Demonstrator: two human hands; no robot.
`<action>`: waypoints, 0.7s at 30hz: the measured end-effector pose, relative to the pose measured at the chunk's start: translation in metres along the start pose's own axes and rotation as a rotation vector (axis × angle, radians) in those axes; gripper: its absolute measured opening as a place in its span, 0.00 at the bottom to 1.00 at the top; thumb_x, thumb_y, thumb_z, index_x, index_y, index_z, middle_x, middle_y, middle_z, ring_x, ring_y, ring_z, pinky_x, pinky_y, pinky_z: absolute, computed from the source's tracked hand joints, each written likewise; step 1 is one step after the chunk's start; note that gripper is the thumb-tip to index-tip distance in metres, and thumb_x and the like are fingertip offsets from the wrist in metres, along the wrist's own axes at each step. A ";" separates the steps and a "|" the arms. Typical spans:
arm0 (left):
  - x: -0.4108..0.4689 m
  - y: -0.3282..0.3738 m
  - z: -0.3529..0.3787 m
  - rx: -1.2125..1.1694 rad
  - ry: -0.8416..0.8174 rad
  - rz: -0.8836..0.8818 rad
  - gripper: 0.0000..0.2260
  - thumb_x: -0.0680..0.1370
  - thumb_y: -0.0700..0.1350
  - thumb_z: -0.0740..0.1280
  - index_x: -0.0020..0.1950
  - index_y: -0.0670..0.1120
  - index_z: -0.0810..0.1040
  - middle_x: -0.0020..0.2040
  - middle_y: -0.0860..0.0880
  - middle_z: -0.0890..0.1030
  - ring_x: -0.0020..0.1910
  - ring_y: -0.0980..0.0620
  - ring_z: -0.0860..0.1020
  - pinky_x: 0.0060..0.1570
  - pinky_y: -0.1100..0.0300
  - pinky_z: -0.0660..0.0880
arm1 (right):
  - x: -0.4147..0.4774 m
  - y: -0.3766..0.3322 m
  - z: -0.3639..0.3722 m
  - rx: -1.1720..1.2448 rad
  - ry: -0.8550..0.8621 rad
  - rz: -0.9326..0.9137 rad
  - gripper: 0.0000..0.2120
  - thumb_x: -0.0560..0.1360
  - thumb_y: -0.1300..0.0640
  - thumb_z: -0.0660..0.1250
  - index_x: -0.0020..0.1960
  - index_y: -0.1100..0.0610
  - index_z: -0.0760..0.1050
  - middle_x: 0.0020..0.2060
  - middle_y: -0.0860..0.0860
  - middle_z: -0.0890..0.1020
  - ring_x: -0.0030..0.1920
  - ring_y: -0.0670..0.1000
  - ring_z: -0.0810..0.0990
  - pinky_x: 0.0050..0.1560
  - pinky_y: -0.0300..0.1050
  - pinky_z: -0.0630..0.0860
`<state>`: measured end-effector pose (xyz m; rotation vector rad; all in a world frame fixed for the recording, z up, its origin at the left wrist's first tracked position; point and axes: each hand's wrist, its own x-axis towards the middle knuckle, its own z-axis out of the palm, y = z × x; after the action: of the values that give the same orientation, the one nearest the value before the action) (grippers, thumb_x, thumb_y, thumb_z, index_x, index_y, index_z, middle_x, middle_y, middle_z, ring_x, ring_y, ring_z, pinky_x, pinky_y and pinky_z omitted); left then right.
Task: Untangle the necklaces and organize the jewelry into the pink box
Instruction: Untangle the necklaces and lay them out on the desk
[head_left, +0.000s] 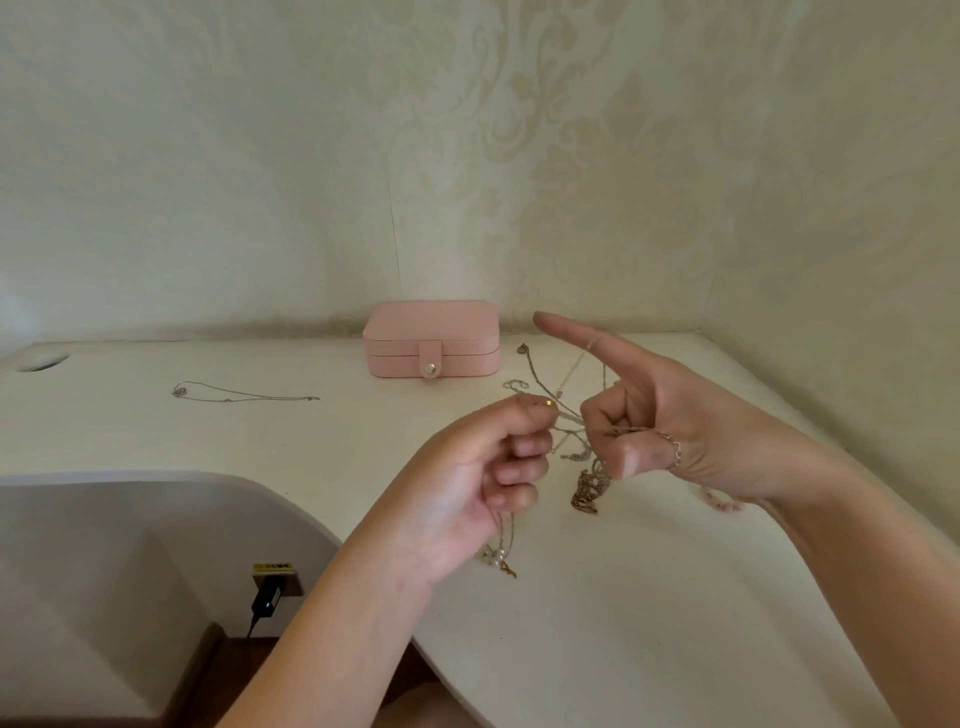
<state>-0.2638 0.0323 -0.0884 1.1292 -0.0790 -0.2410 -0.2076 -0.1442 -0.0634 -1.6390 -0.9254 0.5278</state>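
The pink box (431, 338) stands closed with its snap tab fastened, at the back of the white desk against the wall. A tangle of thin silver and gold necklaces (586, 480) hangs between my hands above the desk. My left hand (488, 473) pinches a chain between thumb and forefinger, and more chain with small pendants (500, 557) dangles below its palm. My right hand (660, 415) has its forefinger stretched out with a chain looped over it, the other fingers curled around strands. A single silver necklace (244, 395) lies stretched out on the desk at left.
Small rings (515, 384) and a pendant (523, 347) lie just right of the box. A pink beaded piece (724, 503) lies under my right wrist. The desk (597, 613) has a curved front cutout at left, with a plugged-in charger (267, 597) below it.
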 end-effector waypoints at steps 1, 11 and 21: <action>0.000 0.000 -0.001 -0.066 -0.009 -0.009 0.05 0.59 0.45 0.71 0.34 0.48 0.78 0.31 0.52 0.71 0.26 0.57 0.61 0.20 0.68 0.56 | -0.001 0.000 0.000 0.003 0.006 -0.001 0.47 0.59 0.54 0.76 0.72 0.38 0.58 0.25 0.46 0.67 0.26 0.43 0.65 0.31 0.32 0.66; -0.004 0.005 -0.012 -0.302 -0.269 0.016 0.07 0.65 0.45 0.77 0.40 0.47 0.82 0.24 0.56 0.66 0.23 0.60 0.63 0.19 0.69 0.55 | 0.000 0.001 0.001 0.072 -0.001 -0.033 0.45 0.61 0.56 0.72 0.73 0.39 0.57 0.29 0.47 0.70 0.29 0.44 0.66 0.33 0.35 0.64; -0.006 0.029 -0.013 0.222 -0.009 0.154 0.06 0.71 0.46 0.66 0.40 0.50 0.83 0.21 0.57 0.57 0.21 0.60 0.55 0.20 0.68 0.49 | 0.004 0.005 0.003 -0.031 0.068 0.071 0.50 0.52 0.48 0.83 0.67 0.29 0.62 0.47 0.43 0.76 0.30 0.47 0.64 0.41 0.38 0.72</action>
<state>-0.2632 0.0565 -0.0677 1.3356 -0.2037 -0.1011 -0.2062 -0.1399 -0.0687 -1.7122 -0.8315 0.5054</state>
